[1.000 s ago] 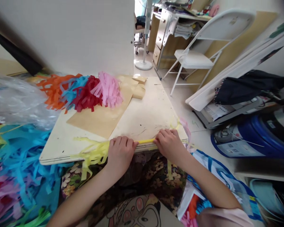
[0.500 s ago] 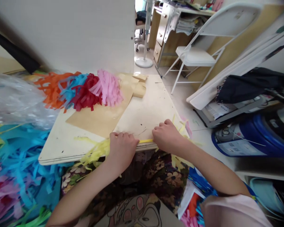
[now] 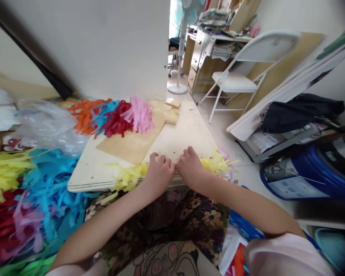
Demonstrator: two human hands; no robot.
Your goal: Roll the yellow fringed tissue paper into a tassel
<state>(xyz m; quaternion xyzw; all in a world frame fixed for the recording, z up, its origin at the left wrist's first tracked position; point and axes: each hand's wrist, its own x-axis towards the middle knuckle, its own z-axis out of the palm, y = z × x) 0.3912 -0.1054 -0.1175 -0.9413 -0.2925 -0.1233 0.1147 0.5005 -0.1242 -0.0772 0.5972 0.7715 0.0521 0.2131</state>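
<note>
Both hands are closed on a yellow paper tassel at the front edge of the white board table. My left hand grips it just left of its middle, and my right hand pinches it close beside, knuckles nearly touching. Fringed yellow strips spread out on both sides of the hands. The tassel's twisted middle is mostly hidden by my fingers. Farther back, orange, blue, red and pink tassels lie in a row, partly on a brown paper sheet.
Heaped fringed paper, including a blue bunch and a yellow bunch, fills the left side below clear plastic wrapping. A white folding chair stands beyond the table. To the right sits a blue barrel.
My hands have moved together along the yellow tassel, closing the gap where its narrow twisted middle showed. The head view has tilted up slightly.
</note>
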